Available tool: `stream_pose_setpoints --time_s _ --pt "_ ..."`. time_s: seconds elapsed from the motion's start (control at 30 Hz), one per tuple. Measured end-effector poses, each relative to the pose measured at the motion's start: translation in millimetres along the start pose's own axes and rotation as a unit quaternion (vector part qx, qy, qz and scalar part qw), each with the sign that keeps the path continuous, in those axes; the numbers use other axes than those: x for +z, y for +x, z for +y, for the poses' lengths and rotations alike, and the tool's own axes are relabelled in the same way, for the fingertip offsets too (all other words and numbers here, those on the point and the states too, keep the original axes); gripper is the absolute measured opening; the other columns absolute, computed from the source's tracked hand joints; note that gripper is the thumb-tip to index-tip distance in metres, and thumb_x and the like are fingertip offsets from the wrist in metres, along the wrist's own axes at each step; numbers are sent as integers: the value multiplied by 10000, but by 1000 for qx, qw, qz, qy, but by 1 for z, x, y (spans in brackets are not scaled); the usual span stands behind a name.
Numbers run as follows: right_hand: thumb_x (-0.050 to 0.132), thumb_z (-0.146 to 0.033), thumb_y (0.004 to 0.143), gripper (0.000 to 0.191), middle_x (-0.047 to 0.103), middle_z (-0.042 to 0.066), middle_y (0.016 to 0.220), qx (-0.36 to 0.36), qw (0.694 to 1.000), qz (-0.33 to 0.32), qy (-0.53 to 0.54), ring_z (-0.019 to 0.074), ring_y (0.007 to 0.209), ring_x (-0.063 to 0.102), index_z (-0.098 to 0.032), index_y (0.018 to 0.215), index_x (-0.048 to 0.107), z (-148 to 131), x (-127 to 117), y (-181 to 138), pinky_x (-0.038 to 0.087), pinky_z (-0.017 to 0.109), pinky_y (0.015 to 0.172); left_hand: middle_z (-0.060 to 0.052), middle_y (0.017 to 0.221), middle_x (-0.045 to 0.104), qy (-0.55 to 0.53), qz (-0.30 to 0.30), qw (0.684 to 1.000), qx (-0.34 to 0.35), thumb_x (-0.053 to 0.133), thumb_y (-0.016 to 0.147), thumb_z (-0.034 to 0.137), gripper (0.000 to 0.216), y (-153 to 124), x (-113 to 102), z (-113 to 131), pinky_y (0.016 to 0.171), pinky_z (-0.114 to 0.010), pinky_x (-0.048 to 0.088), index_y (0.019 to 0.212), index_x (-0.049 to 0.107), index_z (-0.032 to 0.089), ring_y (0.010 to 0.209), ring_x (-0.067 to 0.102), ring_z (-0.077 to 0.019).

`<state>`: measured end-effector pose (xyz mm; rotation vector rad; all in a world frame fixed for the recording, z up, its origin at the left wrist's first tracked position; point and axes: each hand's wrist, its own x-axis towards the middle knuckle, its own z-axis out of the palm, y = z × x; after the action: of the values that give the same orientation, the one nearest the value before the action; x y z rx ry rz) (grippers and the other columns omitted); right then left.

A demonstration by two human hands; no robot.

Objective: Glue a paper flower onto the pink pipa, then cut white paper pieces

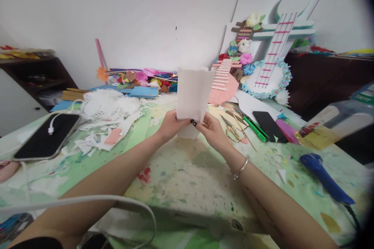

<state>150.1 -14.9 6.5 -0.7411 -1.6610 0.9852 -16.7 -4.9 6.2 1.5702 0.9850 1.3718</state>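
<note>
Between my two hands stands a sheet of white paper [192,92], upright and folded or curved along its sides. My left hand [172,125] grips its lower left edge, with the thumb pressed on the front. On the lower right, my right hand [212,127] pinches the paper, its thumb meeting the left thumb near the middle. The fingers behind the sheet are partly hidden. Past my right hand lie gold-handled scissors [233,131] and a green cutter [254,129].
Left are a phone [48,136], a heap of white string [109,103] and paper scraps. On the right lie a dark phone [269,126], a blue glue gun [325,177] and a tilted bottle [330,124]. Paper instruments [267,70] lean at the back. A white cable [87,199] crosses the front.
</note>
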Motion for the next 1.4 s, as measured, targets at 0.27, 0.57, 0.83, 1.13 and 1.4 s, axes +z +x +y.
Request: stream_pose_setpoints --time_s 0.27,0.57,0.83,1.13,1.4 --pt "576 -292 798 246 678 56 1026 -15 1000 4 6 210 959 622 -214 1028 615 7 0 1 505 381 830 -95 891 710 -8 -4 1000 -2 768 635 362 337 0 -1 3 688 -328 506 860 696 120 791 642 -221" --pt "549 -364 827 253 697 60 935 -13 998 29 -55 216 850 619 -199 995 641 14 -4 3 487 402 810 -70 834 731 -77 21 996 36 721 713 385 269 3 -3 4 685 -317 522 824 713 139 736 652 -189" --pt "574 -421 822 277 703 58 956 -12 1000 19 -19 223 877 623 -212 987 654 12 -1 2 485 398 825 -68 844 729 -82 26 995 42 725 717 380 268 0 -4 10 673 -315 522 850 718 147 741 656 -195" --pt "545 -389 849 285 685 65 1017 -22 999 2 -35 224 913 603 -209 1055 629 14 0 1 463 405 863 -65 827 724 -131 23 990 41 721 732 374 257 0 -3 16 634 -272 500 859 717 151 708 642 -168" --pt "521 -383 856 255 679 67 998 -15 998 8 -65 250 937 594 -209 1011 625 14 -1 0 449 421 865 -60 792 729 -127 40 991 25 742 706 362 238 0 -3 16 618 -266 494 805 732 146 675 635 -159"
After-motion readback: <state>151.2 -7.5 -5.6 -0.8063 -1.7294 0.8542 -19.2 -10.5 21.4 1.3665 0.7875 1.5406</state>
